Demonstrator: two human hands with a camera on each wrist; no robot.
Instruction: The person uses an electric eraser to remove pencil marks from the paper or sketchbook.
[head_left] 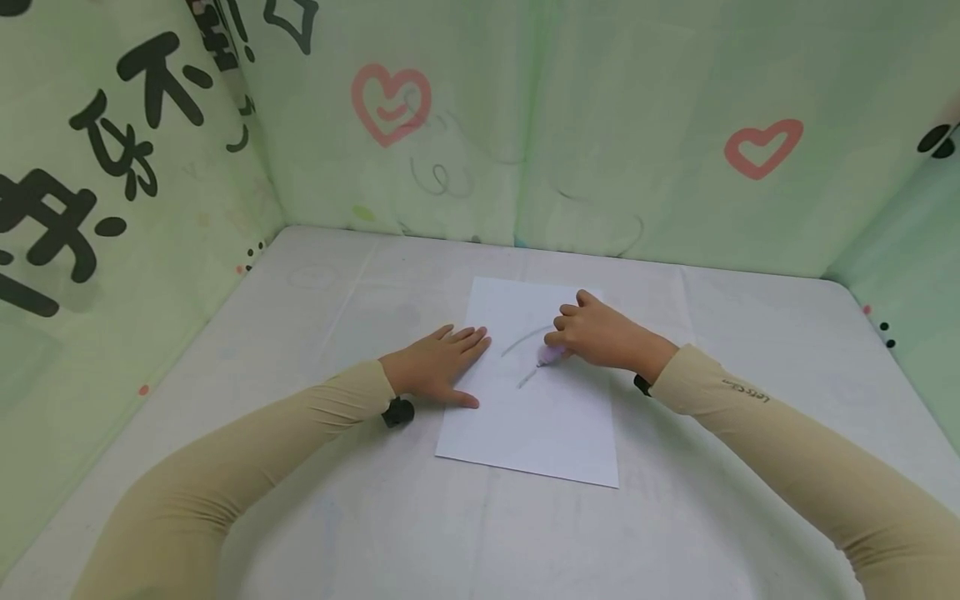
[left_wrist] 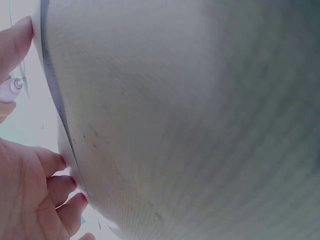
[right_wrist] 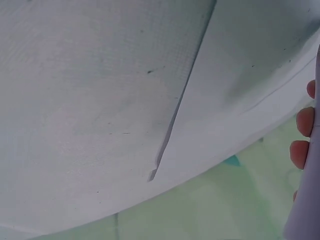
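right now the step in hand looks like drawing a line: the right hand point(head_left: 600, 332) pinches a lilac pen point(head_left: 552, 354) with curled fingers, and the pen's tip is at the upper end of a short stroke point(head_left: 527, 378) on the white sheet point(head_left: 536, 437). whether the tip presses down or hangs just over the surface, i cannot tell for sure. above that stroke a longer curve point(head_left: 521, 339) runs up toward the right hand's fingers, the two marks apart from each other

the left hand point(head_left: 435, 367) lies spread on the sheet's left side, fingers straight and the thumb well apart from them, gripping nothing and seemingly there to steady it. the sheet lies flat on the white tabletop point(head_left: 360, 517), somewhat askew, between the two forearms

as i judge it, the drawing is at an early stage, with only those two marks plain to see. the next move would call for light, even pressure on the tip, a smooth turn of the right wrist, and the left palm kept firm so the sheet cannot skid or twist under the pen
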